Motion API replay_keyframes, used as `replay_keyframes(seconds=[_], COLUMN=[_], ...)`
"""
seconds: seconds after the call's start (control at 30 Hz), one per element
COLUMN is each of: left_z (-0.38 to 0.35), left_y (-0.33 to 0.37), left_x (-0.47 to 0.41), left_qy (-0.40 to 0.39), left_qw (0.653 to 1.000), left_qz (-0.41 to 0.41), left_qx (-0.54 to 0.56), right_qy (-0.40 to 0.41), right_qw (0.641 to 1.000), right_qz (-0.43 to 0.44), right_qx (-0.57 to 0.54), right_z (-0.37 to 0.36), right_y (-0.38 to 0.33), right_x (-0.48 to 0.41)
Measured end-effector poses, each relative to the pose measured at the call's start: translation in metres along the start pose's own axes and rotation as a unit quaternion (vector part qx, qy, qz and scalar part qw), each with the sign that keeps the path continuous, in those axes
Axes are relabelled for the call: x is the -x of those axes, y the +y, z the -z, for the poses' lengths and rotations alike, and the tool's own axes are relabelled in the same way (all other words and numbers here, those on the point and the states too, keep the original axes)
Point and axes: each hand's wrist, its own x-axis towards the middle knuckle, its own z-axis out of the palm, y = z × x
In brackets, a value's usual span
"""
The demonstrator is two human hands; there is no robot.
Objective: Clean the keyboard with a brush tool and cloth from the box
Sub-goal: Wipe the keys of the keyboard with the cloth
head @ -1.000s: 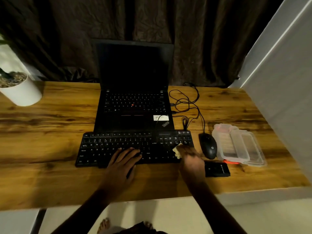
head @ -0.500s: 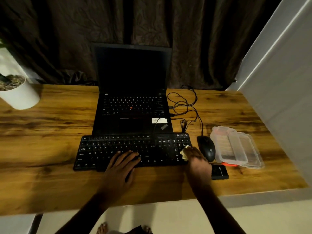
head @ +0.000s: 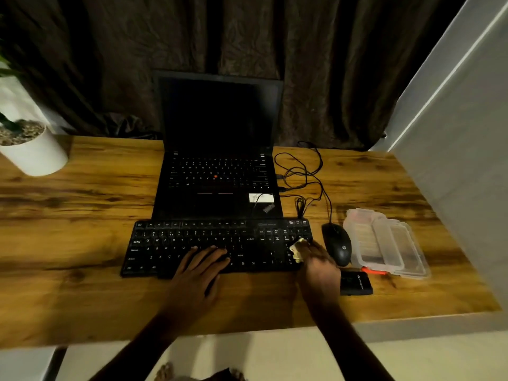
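The wiping step seems in hand: the right hand [head: 319,270] has its grip bunched round the pale cloth [head: 297,251] at the keyboard's [head: 192,243] right end, the left hand [head: 198,270] lies flat-fingered on its middle keys, and next the cloth likely needs sweeping across the unwiped rows.

We count one keyboard [head: 178,243], one laptop [head: 220,160], one mouse [head: 337,246], one cloth [head: 297,251], one clear box [head: 384,243] at right, one plant pot [head: 33,155] at upper left, one counter [head: 68,215], and two hands: left hand [head: 198,270], right hand [head: 320,270].
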Motion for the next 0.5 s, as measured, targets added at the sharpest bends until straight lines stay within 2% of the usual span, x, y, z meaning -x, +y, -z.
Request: replay_keyframes(seconds=[0.23,0.4,0.5], left_z=[-0.002,-0.001,-0.002], left_y=[-0.002,-0.002,-0.003], left_x=[0.002,0.002,0.002], left_qy=[-0.017,-0.005,-0.002], left_qw=[1.0,1.0,1.0], left_qz=[0.005,-0.001,-0.003], left_qx=[-0.003,0.001,0.002], right_qy=[0.029,0.025,0.025], right_qw=[0.997,0.999,0.999], right_qz=[0.065,-0.043,-0.037], right_qx=[-0.03,0.002,0.014], right_z=[-0.014,0.0,0.002], right_y=[-0.022,-0.007,-0.026], right_x=[0.005,-0.002,-0.009])
